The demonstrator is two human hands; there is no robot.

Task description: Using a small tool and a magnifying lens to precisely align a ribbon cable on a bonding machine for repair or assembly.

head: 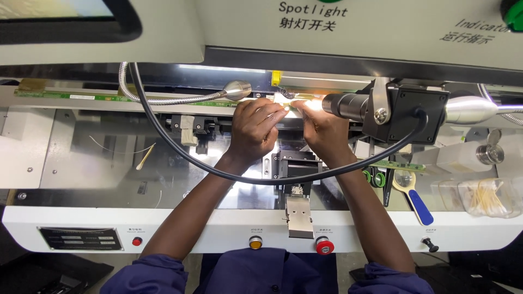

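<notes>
My left hand (254, 128) and my right hand (323, 132) reach into a white bench machine, fingertips almost meeting under a bright spot of light. Both pinch at a small, thin flexible strip (292, 104) lying at the edge of a long green circuit strip (109, 97). Glare hides the exact grip. A black camera with a lens barrel (381, 111) sits just right of my right hand. A gooseneck spotlight (237, 89) points in from the left.
A thick black cable (180, 147) loops across both forearms. A metal clamp block (298, 215) stands at the front centre. Red (137, 241), amber (255, 243) and red buttons (324, 247) line the front panel. A blue-handled magnifier (414, 196) and a cup of cotton swabs (487, 197) lie right.
</notes>
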